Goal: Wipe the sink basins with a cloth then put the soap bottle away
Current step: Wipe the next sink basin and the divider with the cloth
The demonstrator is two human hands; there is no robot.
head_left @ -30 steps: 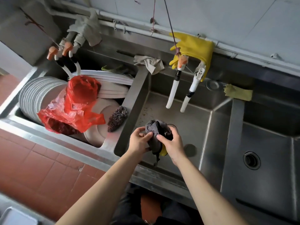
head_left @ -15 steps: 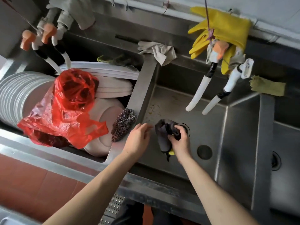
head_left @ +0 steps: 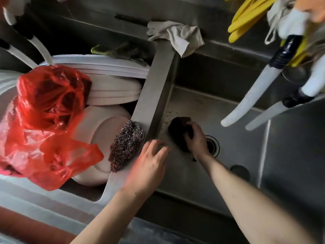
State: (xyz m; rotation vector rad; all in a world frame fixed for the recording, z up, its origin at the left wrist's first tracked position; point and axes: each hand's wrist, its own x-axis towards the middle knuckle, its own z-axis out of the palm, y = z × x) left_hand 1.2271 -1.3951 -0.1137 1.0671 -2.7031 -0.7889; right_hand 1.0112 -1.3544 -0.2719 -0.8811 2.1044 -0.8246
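Dark cloth (head_left: 179, 133) sat on the middle basin (head_left: 237, 148) floor near its left wall, just left of the drain (head_left: 212, 145), gripped by the right hand (head_left: 197, 140) with fingers curled round it. Left hand (head_left: 149, 166) rested on the divider (head_left: 154, 88) near the front edge, fingers straight. Steel scourer (head_left: 125, 145) lay just left of it, beside plates (head_left: 112, 88) and a red bag (head_left: 45, 120) in the left basin.

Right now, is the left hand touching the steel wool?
Apart. The head view shows bare steel divider between the left hand and the steel wool.

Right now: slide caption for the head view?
Right hand presses dark cloth onto basin floor; left hand rests on divider.
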